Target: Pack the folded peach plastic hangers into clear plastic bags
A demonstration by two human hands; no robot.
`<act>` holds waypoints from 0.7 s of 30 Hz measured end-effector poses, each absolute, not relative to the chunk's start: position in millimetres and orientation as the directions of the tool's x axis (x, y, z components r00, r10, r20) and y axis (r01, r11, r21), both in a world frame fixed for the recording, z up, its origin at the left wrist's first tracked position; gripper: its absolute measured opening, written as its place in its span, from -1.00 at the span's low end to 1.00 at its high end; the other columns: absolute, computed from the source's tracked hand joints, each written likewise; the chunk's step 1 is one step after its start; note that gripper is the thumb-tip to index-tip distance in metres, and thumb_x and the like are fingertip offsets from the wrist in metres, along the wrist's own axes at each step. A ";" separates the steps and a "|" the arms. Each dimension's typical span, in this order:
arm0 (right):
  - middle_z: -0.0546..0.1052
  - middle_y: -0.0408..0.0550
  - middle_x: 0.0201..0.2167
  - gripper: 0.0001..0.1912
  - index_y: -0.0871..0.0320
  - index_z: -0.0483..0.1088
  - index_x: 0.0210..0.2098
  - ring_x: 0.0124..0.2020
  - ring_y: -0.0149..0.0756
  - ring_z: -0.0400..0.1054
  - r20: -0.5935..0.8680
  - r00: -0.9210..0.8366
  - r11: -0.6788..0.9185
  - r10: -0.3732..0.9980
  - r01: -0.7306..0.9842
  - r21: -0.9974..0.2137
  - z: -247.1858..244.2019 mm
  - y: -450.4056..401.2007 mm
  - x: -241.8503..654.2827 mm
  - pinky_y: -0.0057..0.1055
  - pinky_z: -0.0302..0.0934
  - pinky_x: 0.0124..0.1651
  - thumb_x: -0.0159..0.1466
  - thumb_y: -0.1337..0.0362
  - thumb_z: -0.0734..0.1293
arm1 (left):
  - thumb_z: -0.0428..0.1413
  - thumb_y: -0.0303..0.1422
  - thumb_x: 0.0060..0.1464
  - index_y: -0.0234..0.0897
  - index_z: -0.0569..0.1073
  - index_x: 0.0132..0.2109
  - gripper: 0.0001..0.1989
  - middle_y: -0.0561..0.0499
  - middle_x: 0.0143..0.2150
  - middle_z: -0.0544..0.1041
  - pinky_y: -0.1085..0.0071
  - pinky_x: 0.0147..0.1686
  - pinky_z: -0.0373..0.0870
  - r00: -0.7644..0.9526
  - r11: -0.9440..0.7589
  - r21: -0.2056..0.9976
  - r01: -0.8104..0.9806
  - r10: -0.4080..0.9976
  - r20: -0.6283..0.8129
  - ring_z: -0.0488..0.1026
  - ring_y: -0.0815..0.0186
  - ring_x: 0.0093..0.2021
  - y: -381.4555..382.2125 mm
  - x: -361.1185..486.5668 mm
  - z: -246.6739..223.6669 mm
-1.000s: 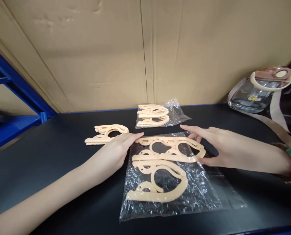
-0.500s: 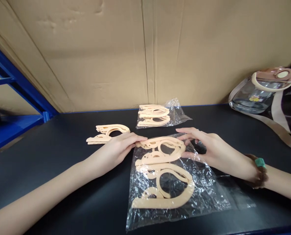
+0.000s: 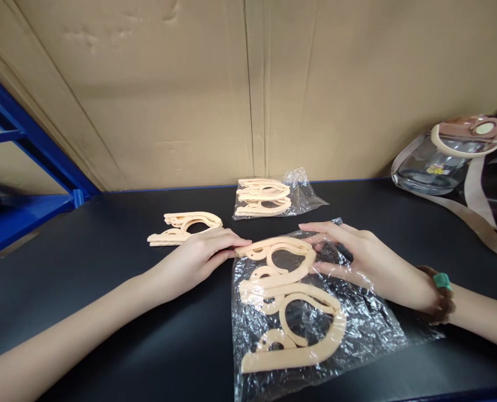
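Note:
A clear plastic bag (image 3: pixel 369 329) lies in front of me, with beige folding hangers (image 3: pixel 298 360) folded up inside it. My left hand (image 3: pixel 215 248) is closed, thumb and fingers pinching the far left corner of the bag by the tip of the farthest hanger. At the bag's right side, my right hand (image 3: pixel 348 248) curls around the rounded end of that hanger through the plastic, its index finger stretched out. Some fingertips of the right hand are hidden behind the bag. Just beyond my left hand lies a small stack of loose folding hangers (image 3: pixel 202 216), partly covered by that hand.
A second clear bag with folding hangers (image 3: pixel 263 195) lies at the back of the black table (image 3: pixel 148 346). Behind it stands a cardboard wall (image 3: pixel 168 100). A transparent bottle (image 3: pixel 430 167) with a strap is at the back right. A blue metal frame (image 3: pixel 43 145) rises on the left.
The near part of the bag and the hangers in it have shifted right and toward me. The hangers inside overlap differently. Both hands have stayed almost in place.

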State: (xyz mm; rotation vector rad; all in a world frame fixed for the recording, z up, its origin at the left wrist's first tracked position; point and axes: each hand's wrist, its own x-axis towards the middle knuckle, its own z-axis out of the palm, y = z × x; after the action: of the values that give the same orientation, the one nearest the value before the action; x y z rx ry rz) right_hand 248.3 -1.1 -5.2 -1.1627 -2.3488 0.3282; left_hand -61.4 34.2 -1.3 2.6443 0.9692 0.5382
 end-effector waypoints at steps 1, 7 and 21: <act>0.60 -0.04 -0.10 -0.46 0.07 0.24 0.21 -0.12 -0.20 0.50 0.328 -0.515 0.610 0.792 0.679 -0.408 -5.2 -1.4 248.4 -0.20 0.38 -0.08 0.31 0.00 0.29 | -0.06 -0.33 0.33 -0.20 0.47 0.05 -0.72 -0.04 -0.03 0.56 0.31 -0.04 0.44 0.709 -0.742 0.354 0.570 0.661 0.244 0.49 0.25 -0.05 33.8 -61.2 -1.0; 0.61 -0.04 -0.14 -0.48 0.11 0.23 0.20 -0.15 -0.22 0.50 0.362 -0.536 0.643 0.763 0.683 -0.346 -6.1 -1.3 247.8 -0.19 0.35 -0.06 0.34 0.02 0.26 | -0.17 -0.50 0.26 -0.20 0.39 0.13 -0.60 -0.07 0.11 0.47 0.15 0.13 0.33 0.725 -0.759 0.112 0.641 0.647 0.237 0.38 0.19 0.11 29.2 -61.0 14.5; 0.60 -0.09 -0.15 -0.51 0.13 0.25 0.17 -0.20 -0.25 0.48 0.420 -0.529 0.663 0.737 0.685 -0.302 -12.5 -2.2 245.6 -0.21 0.33 -0.08 0.34 0.04 0.26 | 0.12 0.14 -0.02 -0.22 -0.06 0.42 0.01 -0.14 0.47 -0.13 -0.05 0.31 -0.11 0.388 -0.374 0.104 0.922 0.883 -0.264 -0.23 -0.11 0.43 71.4 -147.7 41.6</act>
State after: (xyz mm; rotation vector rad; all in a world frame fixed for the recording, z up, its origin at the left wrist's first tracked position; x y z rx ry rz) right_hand 245.6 -2.2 -12.5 -1.1009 -2.3597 0.1350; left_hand -147.7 71.4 41.6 2.4131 1.6011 -0.2409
